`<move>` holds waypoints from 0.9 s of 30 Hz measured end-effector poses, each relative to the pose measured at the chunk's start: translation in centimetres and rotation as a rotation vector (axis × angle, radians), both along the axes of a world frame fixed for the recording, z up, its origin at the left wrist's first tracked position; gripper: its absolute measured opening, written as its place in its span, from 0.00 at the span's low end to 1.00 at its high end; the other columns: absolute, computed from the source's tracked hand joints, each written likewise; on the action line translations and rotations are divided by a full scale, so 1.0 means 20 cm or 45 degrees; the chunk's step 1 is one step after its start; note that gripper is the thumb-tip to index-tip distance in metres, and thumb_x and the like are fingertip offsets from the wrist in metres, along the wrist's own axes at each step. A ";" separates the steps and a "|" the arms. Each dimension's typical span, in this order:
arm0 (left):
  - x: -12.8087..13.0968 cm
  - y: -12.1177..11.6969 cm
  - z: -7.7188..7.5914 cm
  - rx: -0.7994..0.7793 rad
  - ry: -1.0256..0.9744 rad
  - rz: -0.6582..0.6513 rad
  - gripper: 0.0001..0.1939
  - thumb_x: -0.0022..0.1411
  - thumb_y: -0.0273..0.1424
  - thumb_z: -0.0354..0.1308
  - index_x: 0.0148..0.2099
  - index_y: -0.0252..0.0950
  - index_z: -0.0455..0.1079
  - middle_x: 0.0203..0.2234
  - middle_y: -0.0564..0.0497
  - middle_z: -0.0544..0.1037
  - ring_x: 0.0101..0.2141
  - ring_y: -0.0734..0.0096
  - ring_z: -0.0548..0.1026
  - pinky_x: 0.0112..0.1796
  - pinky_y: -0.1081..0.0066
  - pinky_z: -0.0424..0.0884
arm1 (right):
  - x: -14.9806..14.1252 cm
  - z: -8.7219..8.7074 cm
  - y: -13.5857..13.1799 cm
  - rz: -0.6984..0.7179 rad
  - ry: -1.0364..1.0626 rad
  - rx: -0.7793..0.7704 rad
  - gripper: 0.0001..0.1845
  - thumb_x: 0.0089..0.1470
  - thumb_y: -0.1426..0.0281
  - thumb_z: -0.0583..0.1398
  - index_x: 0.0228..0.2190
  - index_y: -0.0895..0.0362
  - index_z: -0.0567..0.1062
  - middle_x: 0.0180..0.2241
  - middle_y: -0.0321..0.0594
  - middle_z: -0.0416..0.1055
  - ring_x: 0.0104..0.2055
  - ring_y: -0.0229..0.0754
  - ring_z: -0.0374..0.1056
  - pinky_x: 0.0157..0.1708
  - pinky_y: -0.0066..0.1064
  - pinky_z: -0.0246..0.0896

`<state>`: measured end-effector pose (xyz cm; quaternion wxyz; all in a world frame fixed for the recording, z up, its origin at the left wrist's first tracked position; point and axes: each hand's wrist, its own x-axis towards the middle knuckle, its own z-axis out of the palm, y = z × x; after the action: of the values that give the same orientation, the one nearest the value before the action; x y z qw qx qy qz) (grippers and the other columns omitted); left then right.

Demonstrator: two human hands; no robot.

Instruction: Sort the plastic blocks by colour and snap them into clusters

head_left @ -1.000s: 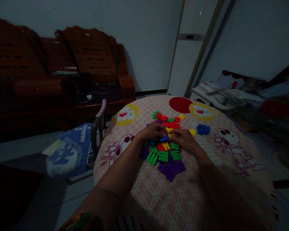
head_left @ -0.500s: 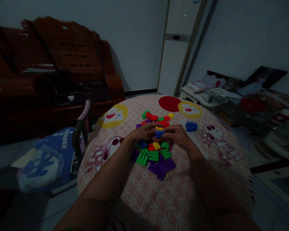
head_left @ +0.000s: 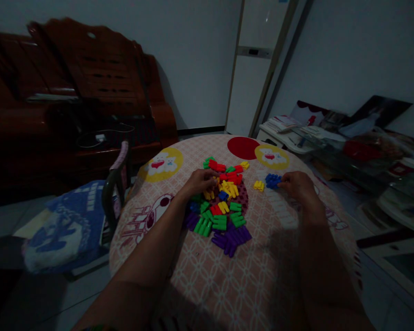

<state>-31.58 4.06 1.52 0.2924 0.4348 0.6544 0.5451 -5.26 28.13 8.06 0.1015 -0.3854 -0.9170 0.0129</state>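
Observation:
My right hand is at the right of the table, thumb and fingers pinched on the near end of a blue building block beside the cluster of blue blocks. A yellow block lies just left of that cluster. Over the left side of the mixed pile, my left hand has its fingers curled down close to some yellow blocks; what its fingertips hold, if anything, is hidden. Nearer to me lie green blocks, purple blocks and a single blue block. Red blocks lie behind.
The round table has a patterned pink cloth. At the left stands a chair with a blue cushion. A wooden sofa is behind it. To the right, a glass-topped table carries papers and clutter.
My hands have parted. The right one moved right from the pile to the blue cluster, and a yellow block now lies beside it. My left hand shifted slightly left.

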 end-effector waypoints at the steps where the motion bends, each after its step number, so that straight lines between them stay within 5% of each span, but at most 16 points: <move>1: 0.00 0.00 0.00 0.003 0.012 0.002 0.21 0.52 0.34 0.63 0.49 0.30 0.78 0.22 0.53 0.77 0.20 0.70 0.75 0.24 0.72 0.72 | -0.01 -0.01 0.00 0.004 -0.021 0.011 0.06 0.50 0.68 0.64 0.29 0.57 0.82 0.32 0.46 0.79 0.35 0.45 0.72 0.30 0.31 0.53; 7: -0.03 -0.02 0.03 0.040 0.132 0.075 0.19 0.51 0.35 0.64 0.45 0.30 0.78 0.18 0.57 0.73 0.20 0.73 0.73 0.23 0.75 0.68 | -0.06 -0.11 -0.01 0.005 -0.083 0.027 0.07 0.51 0.69 0.64 0.31 0.57 0.82 0.33 0.46 0.79 0.37 0.45 0.73 0.31 0.31 0.53; 11: -0.02 -0.02 0.04 -0.003 0.173 -0.031 0.17 0.52 0.35 0.63 0.42 0.31 0.79 0.20 0.54 0.76 0.20 0.73 0.73 0.24 0.75 0.68 | -0.07 -0.15 0.01 0.021 -0.091 0.047 0.05 0.51 0.70 0.64 0.30 0.57 0.81 0.33 0.46 0.79 0.36 0.45 0.72 0.31 0.32 0.53; 19: 0.08 -0.03 0.15 -0.224 0.554 -0.231 0.10 0.51 0.28 0.63 0.37 0.34 0.80 0.28 0.50 0.82 0.30 0.68 0.77 0.32 0.74 0.69 | -0.15 -0.10 -0.13 0.219 0.298 0.017 0.08 0.55 0.66 0.62 0.28 0.56 0.78 0.29 0.45 0.77 0.31 0.45 0.70 0.32 0.34 0.56; 27: 0.22 0.05 0.09 -0.408 0.914 -0.150 0.09 0.54 0.31 0.65 0.37 0.33 0.79 0.31 0.45 0.82 0.30 0.63 0.77 0.32 0.70 0.67 | -0.24 -0.09 -0.30 0.412 0.206 -0.067 0.10 0.57 0.66 0.60 0.29 0.57 0.80 0.30 0.46 0.79 0.32 0.44 0.72 0.33 0.32 0.55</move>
<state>-27.16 4.98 3.40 0.1400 0.5833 0.7657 0.2319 -10.09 22.06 6.26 0.1613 -0.2330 -0.9553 0.0838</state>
